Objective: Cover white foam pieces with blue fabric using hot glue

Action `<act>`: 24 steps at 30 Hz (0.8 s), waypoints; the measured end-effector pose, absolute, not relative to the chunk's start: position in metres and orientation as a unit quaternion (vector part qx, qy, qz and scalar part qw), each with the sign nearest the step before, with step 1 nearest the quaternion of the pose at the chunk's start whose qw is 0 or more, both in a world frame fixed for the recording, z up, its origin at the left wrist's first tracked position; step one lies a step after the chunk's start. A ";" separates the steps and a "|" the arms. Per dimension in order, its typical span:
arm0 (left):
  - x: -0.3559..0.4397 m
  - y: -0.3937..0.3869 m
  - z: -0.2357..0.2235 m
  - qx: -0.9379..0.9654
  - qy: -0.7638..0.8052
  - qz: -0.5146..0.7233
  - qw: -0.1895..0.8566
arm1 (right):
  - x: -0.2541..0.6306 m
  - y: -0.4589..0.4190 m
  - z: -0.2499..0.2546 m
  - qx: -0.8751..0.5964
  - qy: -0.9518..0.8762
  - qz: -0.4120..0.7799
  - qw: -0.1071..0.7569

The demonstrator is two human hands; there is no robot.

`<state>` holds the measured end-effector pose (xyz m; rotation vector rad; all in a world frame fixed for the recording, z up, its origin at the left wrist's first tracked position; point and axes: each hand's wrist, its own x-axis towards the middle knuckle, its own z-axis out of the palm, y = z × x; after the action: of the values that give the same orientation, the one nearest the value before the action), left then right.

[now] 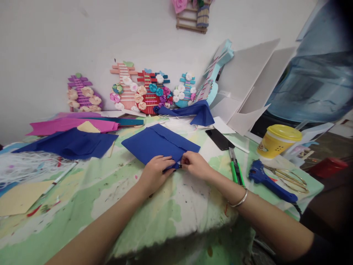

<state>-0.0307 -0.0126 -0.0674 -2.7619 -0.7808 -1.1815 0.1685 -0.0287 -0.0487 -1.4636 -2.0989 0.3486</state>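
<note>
A dark blue sheet point(154, 141), paper or cloth, lies on the table in front of me with a ragged-edged layer folded over it. My left hand point(158, 171) presses down on its near edge, fingers on top and thumb along the fold. Beside it, my right hand point(194, 163) pinches the sheet's near right corner between thumb and fingertips. The two hands almost meet at that corner. A small pale bit shows by the right fingertips, too small to name. A green utility knife point(235, 169) lies right of my right hand, its blade touching a black phone point(219, 139).
To the right are a blue glue gun point(270, 180), gold-handled scissors point(289, 178) and a yellow-lidded cup point(278, 140). More blue sheets point(91, 141) and white string point(30, 165) lie left. Decorated instrument-shaped crafts point(149, 92) lean against the wall. The table's front edge is near my forearms.
</note>
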 end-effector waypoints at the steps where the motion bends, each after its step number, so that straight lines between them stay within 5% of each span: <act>1: -0.030 -0.013 -0.069 -0.894 -0.243 -0.376 0.016 | 0.169 -0.028 -0.050 -0.551 -0.775 0.118 0.286; 9: -0.032 -0.015 -0.076 -0.906 -0.192 -0.375 0.030 | 0.173 -0.033 -0.049 -0.491 -0.812 0.006 0.316; 15: -0.027 -0.026 -0.068 -0.899 -0.167 -0.371 0.163 | 0.166 -0.039 -0.053 -0.355 -0.890 -0.120 0.260; 24: -0.023 -0.039 -0.059 -0.867 -0.152 -0.341 0.330 | 0.154 -0.045 -0.064 -0.354 -0.872 -0.236 0.244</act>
<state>-0.0228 -0.0390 -0.0587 -2.2675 -0.3967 -0.8918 0.1538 -0.0446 -0.0640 -0.9665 -2.3806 -0.6439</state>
